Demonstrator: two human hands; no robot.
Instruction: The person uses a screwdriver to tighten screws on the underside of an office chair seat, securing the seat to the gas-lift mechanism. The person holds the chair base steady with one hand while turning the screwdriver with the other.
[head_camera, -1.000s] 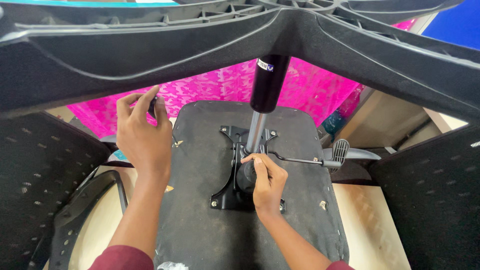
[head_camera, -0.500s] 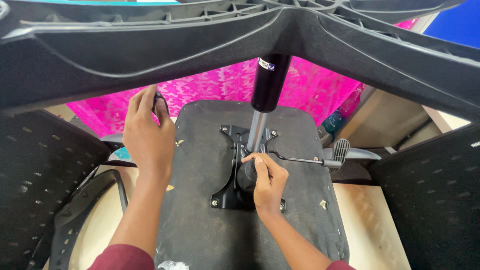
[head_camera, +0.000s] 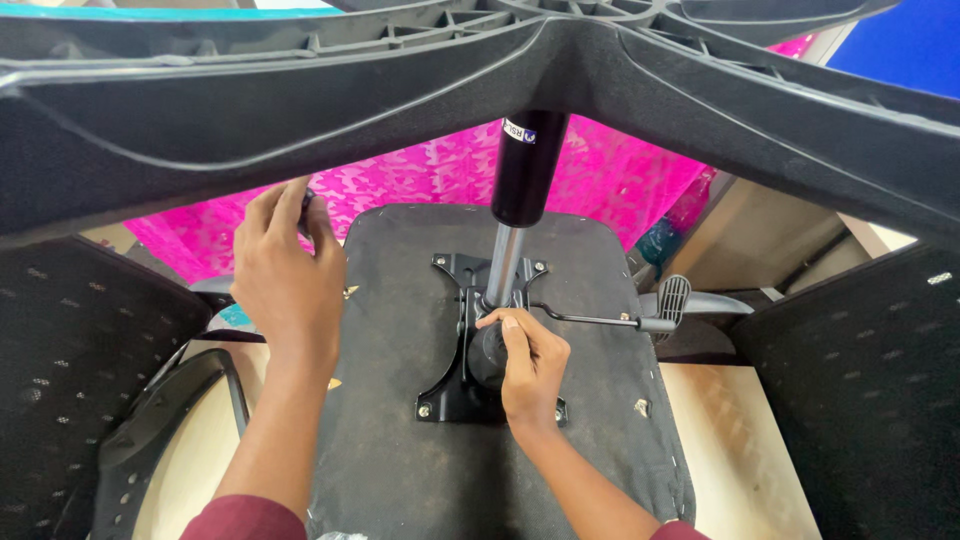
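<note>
Beneath upturned chair base (head_camera: 300, 90), left hand (head_camera: 285, 275) now lifted slightly, fingers curled at seat edge (head_camera: 345, 240); right hand (head_camera: 530, 365) clamped unchanged around tension knob (head_camera: 488, 350).

A bright pink patterned cloth (head_camera: 610, 180) hangs behind the work, a blue wall (head_camera: 915, 40) shows at upper right, and pale wooden boards (head_camera: 730, 440) lie below in daylight.

Pink patterned cloth (head_camera: 610, 180) behind. Black perforated panels left (head_camera: 70, 340) and right (head_camera: 860, 400). Light wooden board (head_camera: 740, 440) below, blue surface (head_camera: 915, 45) top right.
</note>
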